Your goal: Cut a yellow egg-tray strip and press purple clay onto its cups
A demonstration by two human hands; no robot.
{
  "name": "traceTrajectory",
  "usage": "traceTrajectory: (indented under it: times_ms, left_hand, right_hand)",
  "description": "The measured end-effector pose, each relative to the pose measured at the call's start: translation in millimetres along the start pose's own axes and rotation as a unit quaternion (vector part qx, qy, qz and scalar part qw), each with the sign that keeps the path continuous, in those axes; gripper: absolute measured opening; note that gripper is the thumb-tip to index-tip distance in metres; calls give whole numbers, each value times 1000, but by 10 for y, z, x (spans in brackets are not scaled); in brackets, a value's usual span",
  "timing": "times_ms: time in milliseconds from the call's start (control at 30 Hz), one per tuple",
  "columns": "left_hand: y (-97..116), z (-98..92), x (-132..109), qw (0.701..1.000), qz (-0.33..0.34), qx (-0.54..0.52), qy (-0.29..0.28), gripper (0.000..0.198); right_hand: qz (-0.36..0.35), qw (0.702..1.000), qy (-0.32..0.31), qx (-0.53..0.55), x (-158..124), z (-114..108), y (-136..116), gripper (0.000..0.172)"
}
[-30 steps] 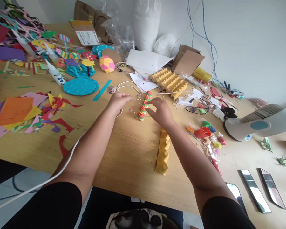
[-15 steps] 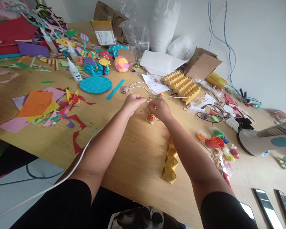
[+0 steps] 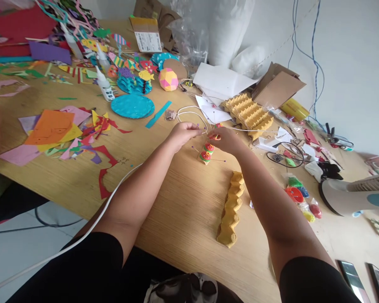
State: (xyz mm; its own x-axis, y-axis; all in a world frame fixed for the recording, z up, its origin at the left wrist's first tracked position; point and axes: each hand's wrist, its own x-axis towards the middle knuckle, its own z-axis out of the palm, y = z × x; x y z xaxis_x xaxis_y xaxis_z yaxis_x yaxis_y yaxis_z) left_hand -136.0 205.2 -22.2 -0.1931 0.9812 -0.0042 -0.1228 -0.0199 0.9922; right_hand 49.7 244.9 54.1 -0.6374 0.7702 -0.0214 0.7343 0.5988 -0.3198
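Note:
A short row of bumps decorated in red, green and yellow [image 3: 206, 156] lies on the table in front of me. It looks like a painted egg-carton strip, with thin purple-tipped stems sticking out at its sides. My right hand [image 3: 228, 140] is closed over its middle, fingers curled against the bumps and hiding part of them. Just left of the strip, my left hand [image 3: 183, 135] has thumb and fingers pinched together beside purple tips; what it pinches is too small to make out. Nearer to me lies a plain yellow egg-carton strip [image 3: 231, 212].
A white cable [image 3: 113, 193] crosses my left forearm and loops behind my hands. Blue discs [image 3: 132, 106], a glue bottle [image 3: 105, 86] and paper scraps [image 3: 50, 128] lie left. To the right are an egg tray [image 3: 248, 113], clay bags [image 3: 314, 208], a fan [image 3: 350, 195] and phones [image 3: 353, 280].
The view has shifted slightly, so most things sit farther right. My right hand has moved off part of the decorated strip, and more of its near bumps and a right-side stem show.

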Motion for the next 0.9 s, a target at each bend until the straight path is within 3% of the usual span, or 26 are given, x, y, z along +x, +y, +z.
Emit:
traceTrajectory:
  times_ms: [167, 300, 600, 900]
  left_hand:
    - [-129, -28, 39, 999, -33, -32, -15, 22]
    - [-178, -15, 47, 999, -37, -30, -24, 26]
    - [-244, -4, 66, 997, -33, 23, -66, 25]
    - [-254, 7, 84, 995, -36, 57, -72, 23]
  right_hand:
    - [-34, 986, -57, -152, -50, 8, 71, 36]
    - [-43, 973, -85, -211, -33, 70, 41, 39]
    - [-36, 974, -91, -202, -14, 123, 13, 25]
    - [-31, 960, -137, -240, -36, 67, -67, 29]
